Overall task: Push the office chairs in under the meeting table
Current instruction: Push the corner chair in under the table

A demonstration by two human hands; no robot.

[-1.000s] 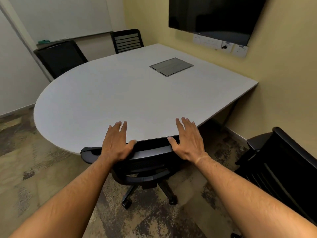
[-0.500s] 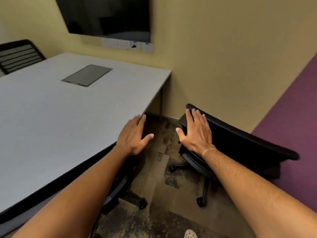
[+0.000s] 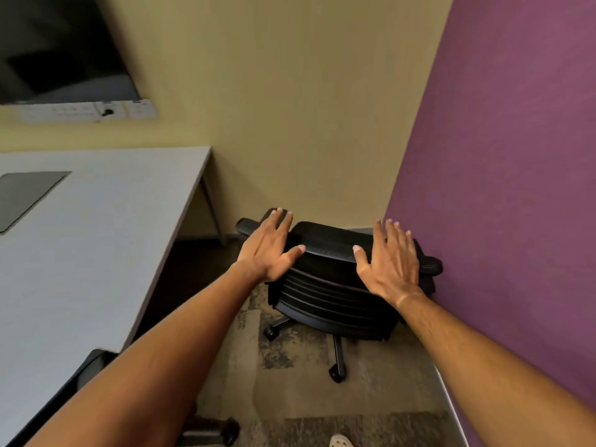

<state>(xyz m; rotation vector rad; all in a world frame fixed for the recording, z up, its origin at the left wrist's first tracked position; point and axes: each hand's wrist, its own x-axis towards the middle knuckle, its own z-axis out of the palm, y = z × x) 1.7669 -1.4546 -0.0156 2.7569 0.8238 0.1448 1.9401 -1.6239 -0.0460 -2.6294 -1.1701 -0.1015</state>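
Note:
A black office chair (image 3: 329, 285) stands apart from the grey meeting table (image 3: 96, 237), in the corner where the yellow wall meets the purple wall, its slatted back turned to me. My left hand (image 3: 271, 250) lies flat on the left end of the backrest's top edge, fingers spread. My right hand (image 3: 387, 262) rests the same way on the right end. Neither hand is curled around the edge. A second black chair (image 3: 93, 366) sits pushed in under the table at the lower left, mostly hidden by my left arm.
The purple wall (image 3: 516, 188) runs close along the chair's right armrest. A thin table leg (image 3: 213, 211) stands left of the chair. A dark screen (image 3: 58, 50) and a socket strip (image 3: 90, 111) hang above the table. Patterned carpet lies between chair and table.
The view has swung right from the pushed-in chair to the corner chair. My left hand left the table edge and now rests on this chair's back; my right hand shifted to its right end.

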